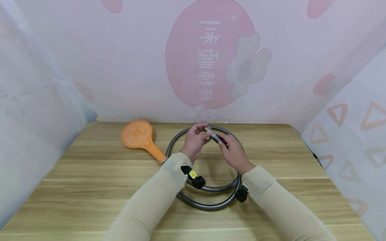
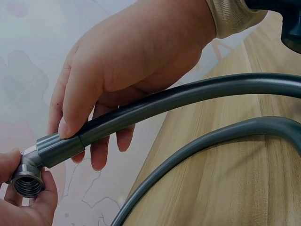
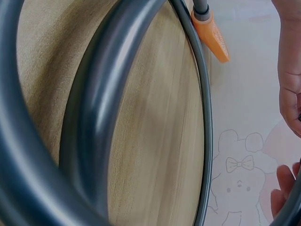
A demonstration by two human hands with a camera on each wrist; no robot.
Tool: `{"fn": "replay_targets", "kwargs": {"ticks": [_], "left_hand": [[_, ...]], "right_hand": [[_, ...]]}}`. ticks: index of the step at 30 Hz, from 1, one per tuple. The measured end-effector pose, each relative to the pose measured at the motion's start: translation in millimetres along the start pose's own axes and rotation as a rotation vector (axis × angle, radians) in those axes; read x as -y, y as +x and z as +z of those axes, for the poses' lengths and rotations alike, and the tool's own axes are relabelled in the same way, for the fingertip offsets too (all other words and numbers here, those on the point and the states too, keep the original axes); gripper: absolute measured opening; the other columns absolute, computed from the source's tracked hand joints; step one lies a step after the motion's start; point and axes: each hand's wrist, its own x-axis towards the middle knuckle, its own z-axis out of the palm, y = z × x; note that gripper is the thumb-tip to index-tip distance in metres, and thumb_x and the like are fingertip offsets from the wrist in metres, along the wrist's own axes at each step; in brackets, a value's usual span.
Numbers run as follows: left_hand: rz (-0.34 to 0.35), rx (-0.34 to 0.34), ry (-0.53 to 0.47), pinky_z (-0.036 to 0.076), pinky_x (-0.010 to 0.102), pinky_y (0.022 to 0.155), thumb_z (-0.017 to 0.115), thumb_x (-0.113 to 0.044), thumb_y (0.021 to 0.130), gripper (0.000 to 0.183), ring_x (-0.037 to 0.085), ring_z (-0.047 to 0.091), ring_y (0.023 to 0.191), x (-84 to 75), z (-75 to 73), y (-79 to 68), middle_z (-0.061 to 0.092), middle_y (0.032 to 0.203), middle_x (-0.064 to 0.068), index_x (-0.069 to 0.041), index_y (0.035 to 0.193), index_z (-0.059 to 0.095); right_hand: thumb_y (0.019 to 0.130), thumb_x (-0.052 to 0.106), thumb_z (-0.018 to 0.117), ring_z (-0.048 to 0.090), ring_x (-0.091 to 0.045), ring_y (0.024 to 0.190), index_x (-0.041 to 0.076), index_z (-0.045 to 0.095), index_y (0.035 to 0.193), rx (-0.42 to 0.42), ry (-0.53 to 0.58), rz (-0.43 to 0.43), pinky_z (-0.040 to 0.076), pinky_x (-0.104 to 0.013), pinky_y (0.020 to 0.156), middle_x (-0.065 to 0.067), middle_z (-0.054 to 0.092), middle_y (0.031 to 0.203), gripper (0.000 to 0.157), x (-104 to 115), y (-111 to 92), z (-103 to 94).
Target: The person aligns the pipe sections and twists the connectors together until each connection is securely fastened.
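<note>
A dark grey shower hose (image 1: 208, 207) lies coiled in loops on the table, one end lifted between my hands. At that end sits a silver angled fitting (image 2: 32, 161) with an open, threaded mouth. My left hand (image 1: 194, 142) pinches the fitting between thumb and fingers. Close beside it, my right hand (image 1: 234, 154) grips the hose at its end sleeve (image 2: 61, 149), thumb and fingers on either side. An orange shower head (image 1: 137, 134) lies to the left, its handle joined to the hose's other end.
The wood-grain table (image 1: 75, 187) runs up to a printed backdrop (image 1: 138, 67) at the back and pale curtains at the sides. Black cameras are strapped at both wrists. Hose loops pass beneath both forearms.
</note>
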Motion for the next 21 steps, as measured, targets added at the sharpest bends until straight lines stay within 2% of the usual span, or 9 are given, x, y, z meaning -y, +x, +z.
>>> {"fn": "replay_targets", "kwargs": {"ticks": [8,21], "left_hand": [[-0.016,-0.010,-0.007,0.053,0.035,0.088,0.060,0.006,0.091,0.025,0.016,0.059,0.092,-1.3,0.1,-1.3,0.059,0.114,0.012,-0.003,0.115,0.057],[-0.023,-0.009,-0.005,0.052,0.036,0.088,0.060,0.005,0.091,0.027,0.016,0.058,0.092,-2.2,0.6,-0.8,0.058,0.113,0.010,-0.003,0.117,0.058]], "right_hand": [[0.090,0.008,0.067,0.055,-0.029,0.101,-0.001,0.056,0.127,-0.032,0.033,0.004,0.053,-0.040,0.079,-0.018,0.054,0.116,0.039,0.4,-1.1,-0.4],[0.086,0.001,0.070,0.053,-0.025,0.096,0.000,0.060,0.122,-0.077,-0.012,-0.018,0.049,-0.038,0.076,-0.014,0.055,0.107,0.038,1.5,-1.6,2.1]]}}
